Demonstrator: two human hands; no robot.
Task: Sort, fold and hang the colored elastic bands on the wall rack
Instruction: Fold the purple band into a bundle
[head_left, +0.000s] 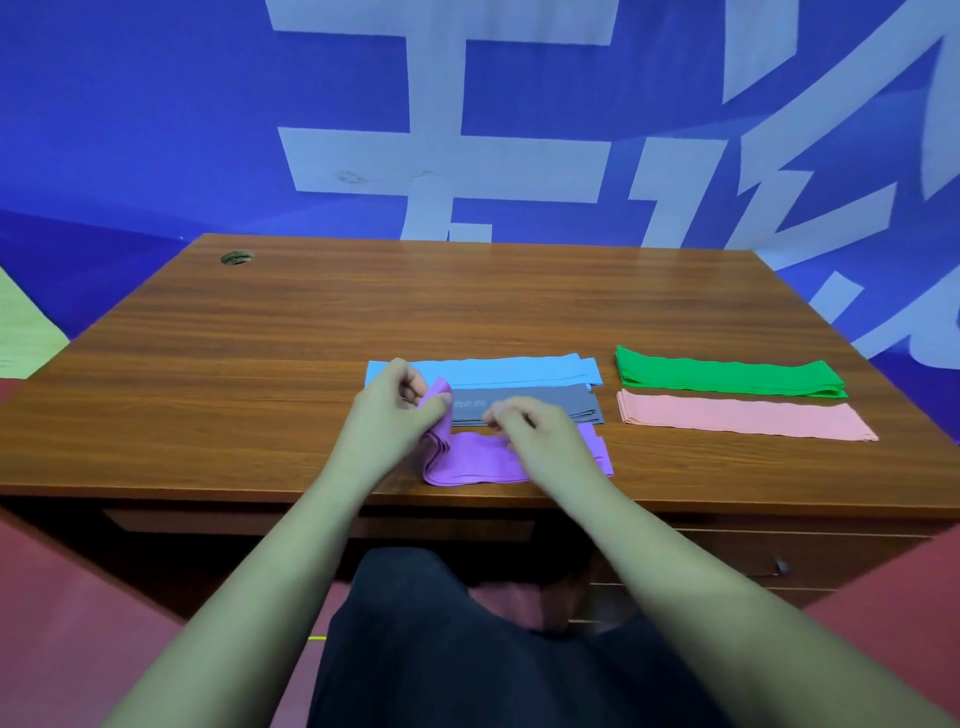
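Left hand (392, 415), forearm reaching in from below, pinches the raised left end of the purple band (467, 462) between thumb and curled fingers. Right hand (540, 436), fingers curled, pinches the band's far edge. Band lies on the desk (260, 364) near its front edge, just before the grey band (545, 408).

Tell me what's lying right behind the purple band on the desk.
A grey band lies flat just behind the purple band, then a light blue band farther back. The left hand and right hand cover the grey band's near-left edge.
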